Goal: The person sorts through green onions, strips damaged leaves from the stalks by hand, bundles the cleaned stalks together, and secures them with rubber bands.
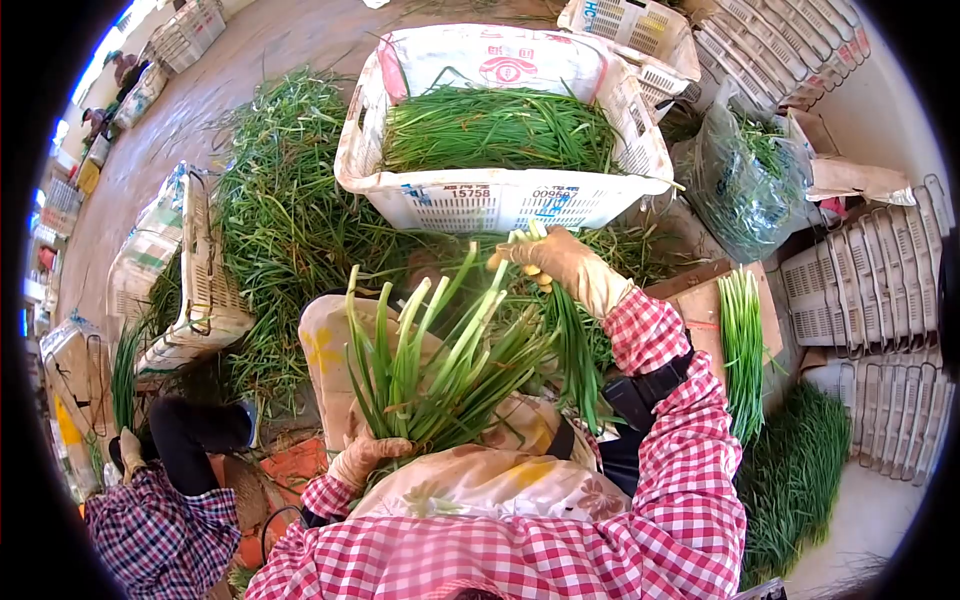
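Note:
My left hand (372, 458), gloved, is closed around the lower part of a loose bunch of garlic chives (425, 375) on my lap. Their pale cut ends fan out upward, away from me. My right hand (560, 262), also gloved, grips a smaller bunch of garlic chives (573, 345) near the pale ends, and its green leaves hang down over my apron (470, 480). The hanging bunch is to the right of the one in my left hand. Beyond my hands stands a white plastic crate (500, 190) with neatly laid chives (500, 130) inside.
Loose greens are heaped on the floor (285, 230) at left. A tidy bundle (740, 350) lies on cardboard at right, above a larger pile (800, 470). A plastic bag (745, 190) and stacked crates (870, 270) stand at far right. Another person (165, 520) sits close at left.

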A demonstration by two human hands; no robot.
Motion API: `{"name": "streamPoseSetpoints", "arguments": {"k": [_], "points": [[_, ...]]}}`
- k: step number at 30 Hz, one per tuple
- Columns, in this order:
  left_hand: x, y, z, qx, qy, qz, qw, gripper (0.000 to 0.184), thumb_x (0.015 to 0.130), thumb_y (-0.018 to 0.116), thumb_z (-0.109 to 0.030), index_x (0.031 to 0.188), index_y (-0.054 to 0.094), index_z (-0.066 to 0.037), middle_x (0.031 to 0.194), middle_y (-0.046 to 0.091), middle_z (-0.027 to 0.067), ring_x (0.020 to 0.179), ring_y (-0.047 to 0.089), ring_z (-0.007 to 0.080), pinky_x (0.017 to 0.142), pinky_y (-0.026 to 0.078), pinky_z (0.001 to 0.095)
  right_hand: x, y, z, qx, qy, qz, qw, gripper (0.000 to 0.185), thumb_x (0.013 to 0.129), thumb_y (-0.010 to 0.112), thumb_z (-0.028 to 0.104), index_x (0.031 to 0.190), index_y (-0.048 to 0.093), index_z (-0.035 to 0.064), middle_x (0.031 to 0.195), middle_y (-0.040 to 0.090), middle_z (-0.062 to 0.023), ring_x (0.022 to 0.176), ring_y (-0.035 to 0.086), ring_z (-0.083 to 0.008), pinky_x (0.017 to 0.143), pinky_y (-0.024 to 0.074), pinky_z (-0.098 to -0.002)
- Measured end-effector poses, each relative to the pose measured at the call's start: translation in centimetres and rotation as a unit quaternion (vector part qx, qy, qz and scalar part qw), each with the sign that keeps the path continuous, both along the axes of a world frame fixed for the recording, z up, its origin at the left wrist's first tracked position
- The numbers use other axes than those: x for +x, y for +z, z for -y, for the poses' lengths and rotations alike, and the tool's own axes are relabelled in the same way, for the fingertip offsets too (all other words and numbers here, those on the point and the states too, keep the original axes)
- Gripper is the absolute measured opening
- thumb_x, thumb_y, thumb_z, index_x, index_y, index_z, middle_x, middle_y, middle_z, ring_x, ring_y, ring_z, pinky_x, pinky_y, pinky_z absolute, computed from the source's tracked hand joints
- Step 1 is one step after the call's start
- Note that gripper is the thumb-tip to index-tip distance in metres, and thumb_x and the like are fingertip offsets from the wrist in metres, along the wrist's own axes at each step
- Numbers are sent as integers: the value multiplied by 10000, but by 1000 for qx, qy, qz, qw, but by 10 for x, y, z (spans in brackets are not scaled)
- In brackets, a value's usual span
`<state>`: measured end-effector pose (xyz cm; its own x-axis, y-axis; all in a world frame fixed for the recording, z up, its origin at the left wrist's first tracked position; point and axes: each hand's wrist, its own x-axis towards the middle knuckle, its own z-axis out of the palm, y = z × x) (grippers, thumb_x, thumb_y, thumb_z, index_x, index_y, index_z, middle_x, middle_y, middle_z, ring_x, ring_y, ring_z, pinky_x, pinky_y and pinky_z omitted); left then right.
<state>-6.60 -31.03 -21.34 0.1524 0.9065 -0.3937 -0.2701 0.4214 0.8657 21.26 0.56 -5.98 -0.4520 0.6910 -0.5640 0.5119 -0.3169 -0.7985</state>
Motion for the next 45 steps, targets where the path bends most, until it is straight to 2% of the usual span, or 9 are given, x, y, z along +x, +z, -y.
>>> {"name": "streamPoseSetpoints", "arguments": {"k": [5,7,9,12,22,29,36,42,45], "points": [[-5,-20,14,-67,85,167,980,484,824,632,-101,1275,463,-48,1196,543,125,1078,530,201,1062,273,389,25,15,-40,252,-194,231,920,257,905,568,305,1004,558,68,628,556,-10,486,476,-86,393,365,-221],[1,19,9,82,50,-131,987,420,858,601,-91,1253,470,-32,1094,577,97,963,577,203,946,423,356,62,44,-56,407,-326,-83,849,208,924,530,289,926,609,97,634,558,12,483,472,-73,416,387,-213],[5,37,-4,23,106,161,981,400,878,582,-93,1254,465,-22,1076,583,96,926,592,212,911,456,340,98,77,-78,439,-460,-155,756,207,892,555,174,1062,602,67,785,588,15,630,512,-70,515,412,-192],[13,51,-4,-93,168,82,978,589,795,666,-161,1312,412,-38,1027,583,18,874,541,133,831,446,281,191,81,-125,444,-215,-598,632,250,915,509,114,1147,514,20,979,575,-74,846,530,-96,655,461,-192],[42,122,-47,-17,53,157,986,548,836,633,-137,1324,408,-26,1243,528,96,1115,517,203,963,415,323,-33,55,74,86,17,-113,990,267,813,709,219,986,660,21,789,654,-25,647,578,-69,567,491,-181],[36,97,-39,6,63,144,988,558,857,623,-147,1339,370,-24,1226,531,88,1091,525,190,932,441,326,-54,58,74,14,-114,-202,973,155,834,666,166,895,680,25,742,665,-49,491,476,-52,392,362,-192],[34,81,-33,38,94,233,967,636,845,635,-180,1368,308,-24,1236,522,123,1127,525,227,935,452,356,51,117,-9,353,-327,-251,840,368,922,536,354,964,644,6,564,476,59,433,368,-4,385,322,-138],[29,69,-21,-10,179,235,955,714,776,688,-220,1352,316,-21,1226,519,156,1154,508,302,973,432,445,99,167,-7,625,-402,-105,660,397,934,449,457,951,637,108,808,613,-34,676,528,-59,567,467,-192],[32,83,-22,-18,185,226,956,704,760,688,-203,1343,336,-26,1209,535,151,1124,531,288,967,439,419,93,119,1,550,-285,-87,780,280,906,508,271,1066,563,49,969,575,-110,911,548,-173,817,495,-289]]}}
